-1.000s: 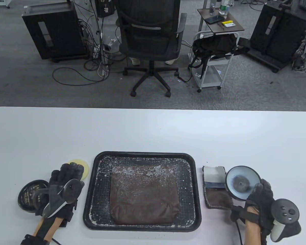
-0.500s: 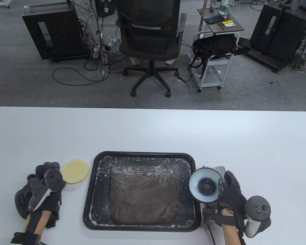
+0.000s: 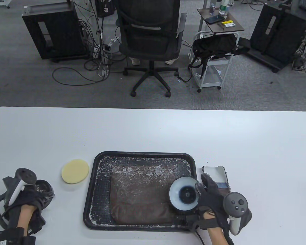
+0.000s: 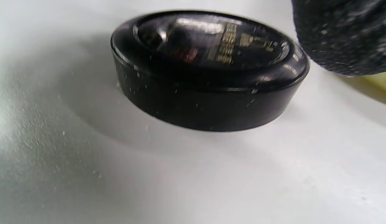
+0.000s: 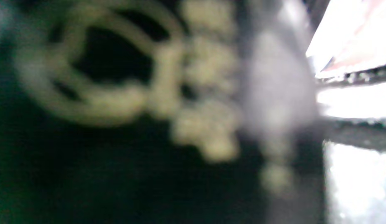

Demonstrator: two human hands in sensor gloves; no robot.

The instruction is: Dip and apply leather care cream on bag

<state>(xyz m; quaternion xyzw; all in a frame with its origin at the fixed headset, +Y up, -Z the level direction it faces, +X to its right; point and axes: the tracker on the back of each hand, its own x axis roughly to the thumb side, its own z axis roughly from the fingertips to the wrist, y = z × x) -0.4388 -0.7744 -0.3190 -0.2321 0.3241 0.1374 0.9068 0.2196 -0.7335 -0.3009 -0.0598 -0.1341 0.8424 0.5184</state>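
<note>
The white worktop (image 3: 153, 132) holds a big black tray (image 3: 142, 154), and the brown bag (image 3: 137, 196) lies flat in it. The bag and tray have not moved. What has changed is my right grip (image 3: 211, 201). A moment ago it was out past the right side of the tray. Now it is over the bag's near right corner, and its fingers curl around the round white cream pot (image 3: 185, 195). I think this brings the cream close to the bag, but no cream is on the pad yet.

My left grip (image 3: 25, 201) has moved away from the yellow sponge pad (image 3: 75, 171) and sits by the black lid (image 3: 44, 187) on the far left. I cannot tell if it holds the lid. The pad lies alone, just beside the tray. A small cloth (image 3: 216, 173) lies to the tray's right.

The tray has white specks all over it. Behind the worktop are grey carpet, a black chair (image 3: 149, 38) and a white cart (image 3: 214, 63).
</note>
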